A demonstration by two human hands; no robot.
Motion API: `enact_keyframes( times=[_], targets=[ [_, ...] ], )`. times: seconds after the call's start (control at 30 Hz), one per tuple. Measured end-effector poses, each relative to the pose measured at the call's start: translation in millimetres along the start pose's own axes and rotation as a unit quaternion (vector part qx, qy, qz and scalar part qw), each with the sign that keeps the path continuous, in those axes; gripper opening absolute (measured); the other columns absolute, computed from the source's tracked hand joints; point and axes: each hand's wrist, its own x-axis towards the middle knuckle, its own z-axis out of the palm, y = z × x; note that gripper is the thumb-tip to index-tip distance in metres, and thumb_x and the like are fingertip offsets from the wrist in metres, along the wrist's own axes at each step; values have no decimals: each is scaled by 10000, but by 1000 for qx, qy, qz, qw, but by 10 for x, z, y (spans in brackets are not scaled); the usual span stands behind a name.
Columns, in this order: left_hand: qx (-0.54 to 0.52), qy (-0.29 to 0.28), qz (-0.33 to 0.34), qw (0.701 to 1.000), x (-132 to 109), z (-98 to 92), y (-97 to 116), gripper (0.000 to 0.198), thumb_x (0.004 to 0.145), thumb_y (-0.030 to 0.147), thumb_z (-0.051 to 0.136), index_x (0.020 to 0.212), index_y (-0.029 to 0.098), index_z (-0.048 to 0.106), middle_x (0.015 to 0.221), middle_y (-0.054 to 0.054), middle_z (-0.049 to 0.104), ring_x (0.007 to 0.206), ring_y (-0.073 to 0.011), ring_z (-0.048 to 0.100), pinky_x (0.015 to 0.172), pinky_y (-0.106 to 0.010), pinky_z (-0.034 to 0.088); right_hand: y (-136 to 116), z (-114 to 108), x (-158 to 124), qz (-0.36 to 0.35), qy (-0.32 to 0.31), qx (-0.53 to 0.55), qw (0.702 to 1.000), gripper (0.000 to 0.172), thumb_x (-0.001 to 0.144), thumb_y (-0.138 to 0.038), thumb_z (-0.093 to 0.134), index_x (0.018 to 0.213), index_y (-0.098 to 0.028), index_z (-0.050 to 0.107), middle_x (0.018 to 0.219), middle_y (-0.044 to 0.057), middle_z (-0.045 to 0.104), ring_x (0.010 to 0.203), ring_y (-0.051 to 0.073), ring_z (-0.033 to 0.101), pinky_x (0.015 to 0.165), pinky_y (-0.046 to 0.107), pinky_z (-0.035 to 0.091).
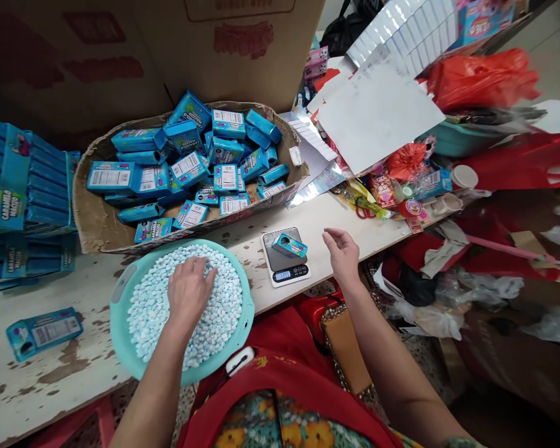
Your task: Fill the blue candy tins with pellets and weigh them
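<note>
My left hand [191,289] rests in the small pale blue and white candies [224,311] that fill a round turquoise basin [117,311]. Its thumb stands apart from the fingers, and the fingertips are partly hidden among the candies. To the right, my right hand [344,252] hovers past the table edge, fingers half stretched and nothing visible in them. Between the hands is a small digital scale [293,272] with a lit display. On its plate lies a blue candy box [290,244] with a dark round opening.
Behind the basin, a cut-down cardboard carton [88,218] holds several blue boxes. Stacked display packs [23,186] stand at the left, near a lone blue box [44,333]. White sheets [378,112], a red bag [485,78] and assorted small items crowd the right side.
</note>
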Motion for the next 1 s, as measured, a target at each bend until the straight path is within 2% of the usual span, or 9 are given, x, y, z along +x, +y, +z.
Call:
enact_keyframes(
  times=[0.17,0.27,0.37,0.43,0.5,0.6,0.67,0.87,1.0],
  targets=[
    [45,-2,-19,999,-96,220,-96,427,908,478,374,1009,129,598,921,-144,610,877,-275,561,742,-348,419,53,218,-204,-41,-165,-74,983,573,661,-419,763,1153,-218,551,1155,85,605,1063,239,571,915,407,465],
    [5,-10,-66,998,-152,303,-172,354,905,442,381,845,167,594,773,-89,601,700,-207,549,608,-281,366,-16,418,-333,-87,-156,-142,974,453,715,-440,714,1082,-202,593,1012,66,621,943,233,594,862,403,476],
    [-162,28,-171,971,-154,266,-258,303,848,402,461,642,185,510,565,-8,489,522,-128,437,522,-238,292,-310,574,-472,-140,-153,-142,968,379,768,-438,674,1069,-219,605,971,54,619,916,223,596,834,382,484],
    [-357,71,-255,896,-143,148,-308,324,803,412,495,575,191,433,481,31,387,451,-99,357,472,-221,265,-585,671,-592,-188,-193,-128,954,370,774,-405,688,1091,-237,600,1005,57,619,941,222,594,835,372,486],
    [-565,72,-319,758,-137,-52,-321,319,761,438,511,576,200,406,456,54,338,396,-84,302,412,-213,233,-838,793,-736,-234,-247,-123,932,356,785,-375,690,1104,-249,595,1017,61,627,955,227,591,832,376,488],
    [-758,59,-333,558,-137,-437,-225,265,706,427,540,622,193,448,530,34,435,369,-67,328,356,-203,201,-1059,1032,-969,-287,-320,-139,892,334,800,-354,681,1101,-241,593,982,68,648,930,241,595,810,390,490],
    [-801,94,-313,502,-134,-665,-96,264,716,411,558,618,185,464,564,21,471,373,-61,356,345,-197,205,-1105,1194,-1107,-313,-354,-161,866,329,803,-344,679,1098,-225,590,975,78,652,929,252,593,809,395,483],
    [-774,254,-241,528,-99,-869,211,375,814,354,576,510,173,452,496,24,429,487,-97,495,530,-250,439,-1114,1453,-1318,-317,-390,-192,843,336,804,-346,677,1093,-207,581,976,82,641,933,256,579,795,384,473],
    [-748,268,-226,564,-89,-834,256,380,843,365,555,525,176,470,502,18,453,510,-119,531,579,-283,462,-1133,1484,-1309,-310,-385,-196,847,336,790,-313,692,1083,-195,579,973,79,634,931,252,570,803,383,467]
  ],
)
